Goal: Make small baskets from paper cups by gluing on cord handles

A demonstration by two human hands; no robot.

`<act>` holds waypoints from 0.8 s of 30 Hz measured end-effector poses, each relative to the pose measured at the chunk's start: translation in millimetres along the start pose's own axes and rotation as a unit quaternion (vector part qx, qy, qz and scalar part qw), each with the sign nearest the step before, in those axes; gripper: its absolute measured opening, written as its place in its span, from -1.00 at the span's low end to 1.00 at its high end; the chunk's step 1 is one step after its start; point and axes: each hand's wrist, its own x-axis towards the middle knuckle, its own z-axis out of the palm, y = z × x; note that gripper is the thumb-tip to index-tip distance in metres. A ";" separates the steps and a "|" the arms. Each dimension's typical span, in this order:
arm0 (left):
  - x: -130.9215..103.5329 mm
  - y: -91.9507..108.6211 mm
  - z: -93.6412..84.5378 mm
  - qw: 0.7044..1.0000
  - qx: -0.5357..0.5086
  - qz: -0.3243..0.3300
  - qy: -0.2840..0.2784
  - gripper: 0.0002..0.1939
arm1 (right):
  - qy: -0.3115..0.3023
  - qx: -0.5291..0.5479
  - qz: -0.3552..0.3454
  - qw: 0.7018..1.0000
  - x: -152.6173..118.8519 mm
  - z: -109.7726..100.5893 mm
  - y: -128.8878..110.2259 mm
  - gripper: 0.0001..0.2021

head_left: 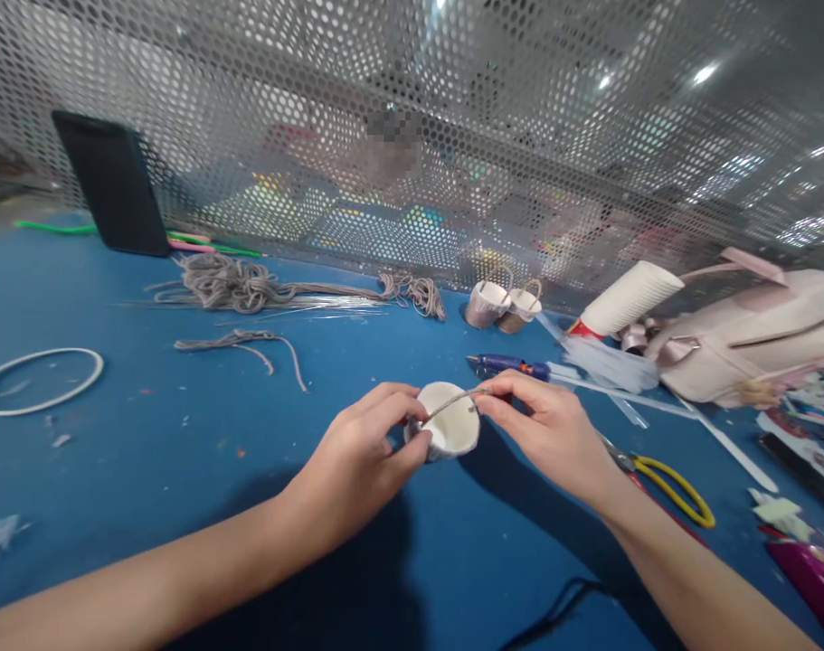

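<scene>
My left hand (377,434) is closed on the near left rim of a small white paper cup (456,434), thumb and fingers pinching its wall. A thin grey cord (452,400) runs across the cup's mouth from the left fingers to the right ones. The thumb and forefinger of my right hand (537,420) pinch the cord's right end, just beyond the right rim. Behind the right hand lies a blue glue gun (510,364). Two small finished-looking cups with cord handles, one greyish (486,307) and one brownish (518,312), stand farther back.
Grey cord bundles (225,285) lie at the back, before a perforated metal screen (317,136). A black phone (113,185) leans there. Right are stacked paper cups (632,297), a pink bag (757,334), glue sticks (629,395) and yellow-handled pliers (676,488). A white ring (99,366) lies left.
</scene>
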 end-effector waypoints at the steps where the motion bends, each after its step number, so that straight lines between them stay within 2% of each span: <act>1: -0.2 -0.1 0.0 1.000 -0.005 0.003 -0.003 -0.91 | -0.005 0.004 0.006 1.000 0.3 0.7 0.5 -0.89; 12: -1.0 7.1 -2.3 1.000 -0.009 0.004 -0.017 -0.96 | 0.016 -0.041 -0.008 0.999 -1.6 1.7 7.1 -0.87; 15: -2.8 7.0 -2.3 1.000 0.000 0.009 -0.016 -0.96 | 0.031 -0.058 -0.038 0.997 -2.1 3.6 7.3 -0.86; 20: -5.8 6.6 -1.5 1.000 0.019 0.020 -0.013 -0.98 | 0.076 -0.101 -0.133 0.983 -4.5 8.0 10.3 -0.87; 24: -6.6 6.9 -1.1 0.999 0.041 0.034 -0.009 -0.99 | 0.091 -0.106 -0.141 0.980 -7.9 10.0 13.7 -0.87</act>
